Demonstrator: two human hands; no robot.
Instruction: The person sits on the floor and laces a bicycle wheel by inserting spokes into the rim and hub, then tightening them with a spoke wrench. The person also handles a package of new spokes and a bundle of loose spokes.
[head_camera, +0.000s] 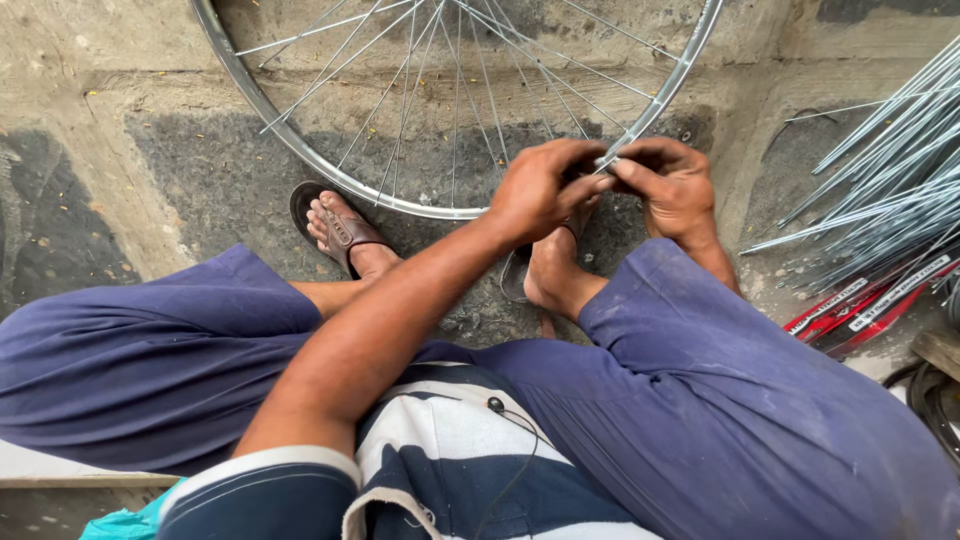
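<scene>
A shiny metal bicycle wheel rim (300, 140) with thin spokes (420, 90) stands upright on the concrete ground in front of my feet. My left hand (545, 185) and my right hand (672, 185) meet at the rim's lower right edge. Both pinch the rim there, fingertips close together around a spot where a spoke meets it. Whatever small part sits between the fingers is hidden. My forearms reach over my knees in blue trousers.
A bundle of loose metal spokes (890, 170) lies on the ground at the right, with red packets (870, 305) below it. My sandalled left foot (340, 230) rests under the rim. Dark rubber loops (935, 400) sit at the far right.
</scene>
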